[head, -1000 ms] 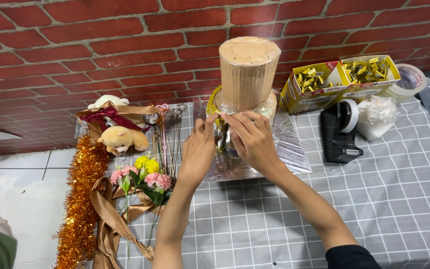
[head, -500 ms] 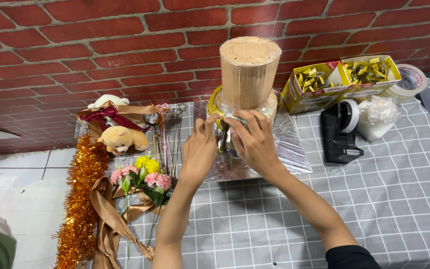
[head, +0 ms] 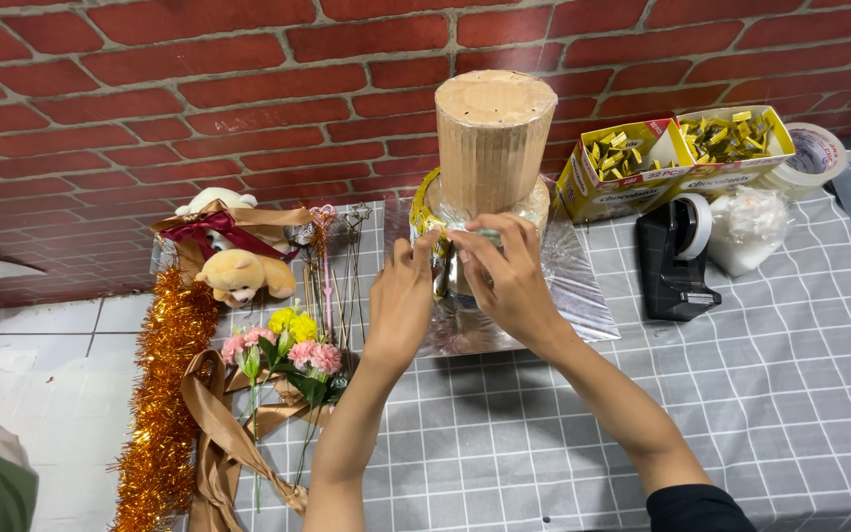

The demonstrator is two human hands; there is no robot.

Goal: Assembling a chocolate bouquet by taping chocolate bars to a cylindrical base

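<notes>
A tall tan cardboard cylinder [head: 492, 138] stands upright on a silvery sheet [head: 573, 286] near the brick wall. A yellow band and shiny wrap ring its lower part. My left hand [head: 403, 296] and my right hand [head: 506, 276] both reach to the front of its base, fingertips pinching the shiny wrap just under the cylinder. What lies between the fingers is too small to make out.
Left of the cylinder lie plush toys [head: 238, 271], thin sticks, artificial flowers [head: 288, 345], tan ribbon [head: 219, 433] and gold tinsel [head: 164, 394]. To the right are yellow boxes of small yellow pieces [head: 677, 148], a black tape dispenser [head: 677, 256], a tape roll [head: 815, 158] and a white bag [head: 746, 227].
Both hands have risen slightly along the base of the cylinder and drawn closer together at its front. The cylinder itself stays put.
</notes>
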